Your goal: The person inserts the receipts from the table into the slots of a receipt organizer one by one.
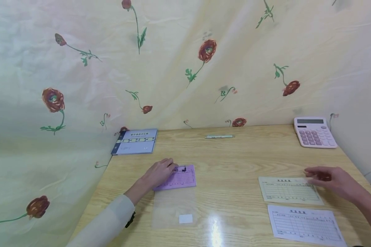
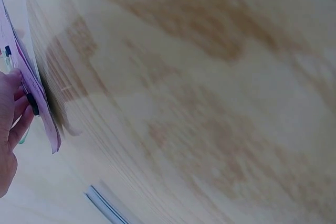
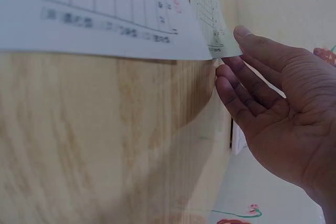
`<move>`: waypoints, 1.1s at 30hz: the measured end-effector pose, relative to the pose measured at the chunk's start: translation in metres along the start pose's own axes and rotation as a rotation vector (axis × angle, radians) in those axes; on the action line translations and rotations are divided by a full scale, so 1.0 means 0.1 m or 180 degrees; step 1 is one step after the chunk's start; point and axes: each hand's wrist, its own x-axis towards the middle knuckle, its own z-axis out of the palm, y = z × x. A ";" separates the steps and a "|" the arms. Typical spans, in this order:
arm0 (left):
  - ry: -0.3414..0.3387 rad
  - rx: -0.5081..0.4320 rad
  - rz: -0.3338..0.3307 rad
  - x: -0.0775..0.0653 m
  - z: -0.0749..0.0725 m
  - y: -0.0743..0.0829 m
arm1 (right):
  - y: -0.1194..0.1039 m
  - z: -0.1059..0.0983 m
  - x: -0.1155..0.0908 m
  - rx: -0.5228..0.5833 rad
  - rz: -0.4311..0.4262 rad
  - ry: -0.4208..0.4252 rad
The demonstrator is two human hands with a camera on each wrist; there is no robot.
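Observation:
My left hand is at the top left of a stack of pink printed forms. Its thumb and fingers pinch a small clip with black ends, lying along the top of the forms. Below the forms extends a clear plastic sheet with a white label. My right hand hovers over the upper right corner of a pale yellow-green form. In the right wrist view its thumb and loosely bent fingers are apart, right by the form's edge. A white form lies just below.
A blue-grey notebook is at the back left of the wooden table. Near the back edge lies a pen. The pink-and-white calculator sits at the back right. Flowered cloth hangs behind and along both sides.

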 end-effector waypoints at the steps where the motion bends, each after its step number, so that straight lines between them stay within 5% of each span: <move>1: 0.0002 0.0010 0.0002 0.00 0.00 0.00 | 0.01 -0.01 0.00 -0.0011 0.0062 -0.0023; 33: 0.0112 -0.0151 -0.0026 -0.01 -0.02 0.02 | 0.02 0.05 -0.03 -0.0227 0.0336 0.0217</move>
